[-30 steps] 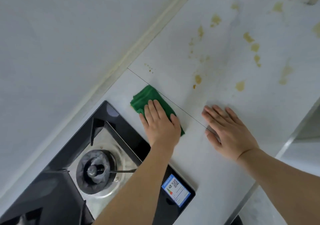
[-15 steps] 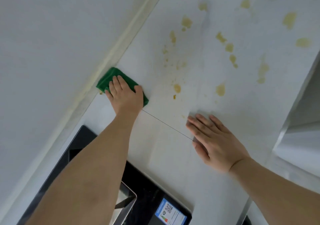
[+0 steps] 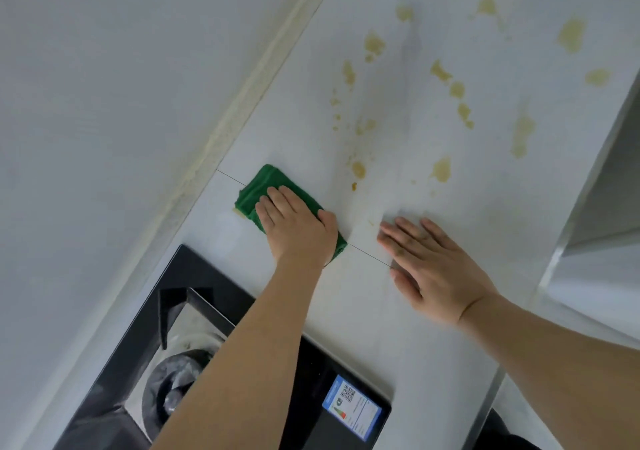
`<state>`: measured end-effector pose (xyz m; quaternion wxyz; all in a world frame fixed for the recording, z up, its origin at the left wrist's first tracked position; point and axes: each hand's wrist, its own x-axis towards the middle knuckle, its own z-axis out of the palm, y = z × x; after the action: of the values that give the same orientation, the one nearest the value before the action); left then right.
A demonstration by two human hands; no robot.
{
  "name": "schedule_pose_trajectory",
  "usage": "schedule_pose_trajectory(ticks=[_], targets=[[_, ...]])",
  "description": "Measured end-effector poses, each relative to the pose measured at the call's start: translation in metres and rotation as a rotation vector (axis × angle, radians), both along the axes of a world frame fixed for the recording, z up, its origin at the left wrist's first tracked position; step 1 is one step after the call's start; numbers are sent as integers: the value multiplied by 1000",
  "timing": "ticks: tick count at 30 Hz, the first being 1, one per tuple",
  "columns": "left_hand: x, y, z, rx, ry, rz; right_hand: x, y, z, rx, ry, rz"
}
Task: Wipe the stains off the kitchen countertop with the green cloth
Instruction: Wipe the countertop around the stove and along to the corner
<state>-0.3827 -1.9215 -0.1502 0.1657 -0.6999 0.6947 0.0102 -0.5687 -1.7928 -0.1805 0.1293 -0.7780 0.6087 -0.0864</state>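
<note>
The cloth [image 3: 273, 190] has been drawn back from the wall [image 3: 104, 103] edge, where it was half a second ago, to the seam line [image 3: 367, 255] near the hob [image 3: 214, 311]. It is pressed flat under the left hand [image 3: 298, 231], whose grip is spread wide, fingers straight on top. The right hand [image 3: 436, 269] is laid flat on the tabletop [image 3: 346, 311] just beside it, holding nothing, as before. A small smear is seen at the cloth's left corner. The yellow stains [image 3: 450, 82] farther along are untouched, so most of the wiping is judged to remain.
</note>
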Motion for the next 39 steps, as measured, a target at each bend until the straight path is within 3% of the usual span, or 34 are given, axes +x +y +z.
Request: schedule_pose_trajectory(ticks=[5,17,32,34,39], targets=[[7,-28,-8,-63,177,-10,1,-1,-2,-25,-29,-7],[4,-127,-5,-115,191,63,0,-1,-2,-60,-46,1],[-31,32,-9,-133,235,58,1,6,2,-70,3,-28],[-34,57,-8,-111,243,30,-3,8,7,-82,-36,-177],[-44,108,-7,-67,224,88,-21,25,23,-64,-102,-874]])
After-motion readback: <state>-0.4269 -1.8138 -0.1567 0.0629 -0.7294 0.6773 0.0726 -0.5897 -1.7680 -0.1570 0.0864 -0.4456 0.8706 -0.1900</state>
